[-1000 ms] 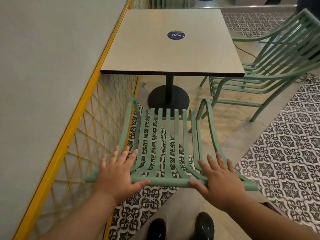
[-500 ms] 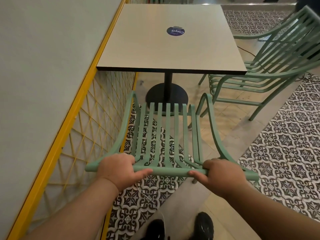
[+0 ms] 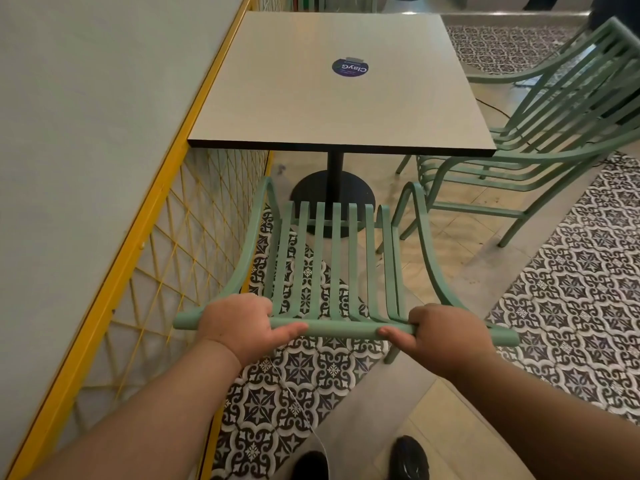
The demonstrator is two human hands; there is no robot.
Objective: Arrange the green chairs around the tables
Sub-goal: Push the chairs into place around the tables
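1. Hands: the left hand (image 3: 235, 323) and the right hand (image 3: 440, 332) both grip the top rail (image 3: 341, 329) of a green slatted chair (image 3: 336, 258), fingers curled over the rail's far side and thumbs lying along its near side.
2. The hands sit apart on the rail, the left near its left end and the right towards its right end.
3. The chair faces away from the person, its seat front just short of the near edge of a square pale table (image 3: 311, 109).
4. The table stands on a black pedestal base (image 3: 308, 192) and carries a round dark sticker (image 3: 350, 68) on its top.
5. To the left, the chair's arm runs close beside a yellow lattice panel (image 3: 173, 254) under a pale wall.
6. Right of the table stands another green chair (image 3: 519, 157), angled towards the table's corner; whether it is one chair or a stack I cannot tell.
7. Black-and-white patterned tiles (image 3: 571, 289) cover part of the floor, and black shoes (image 3: 410, 457) show at the bottom edge.
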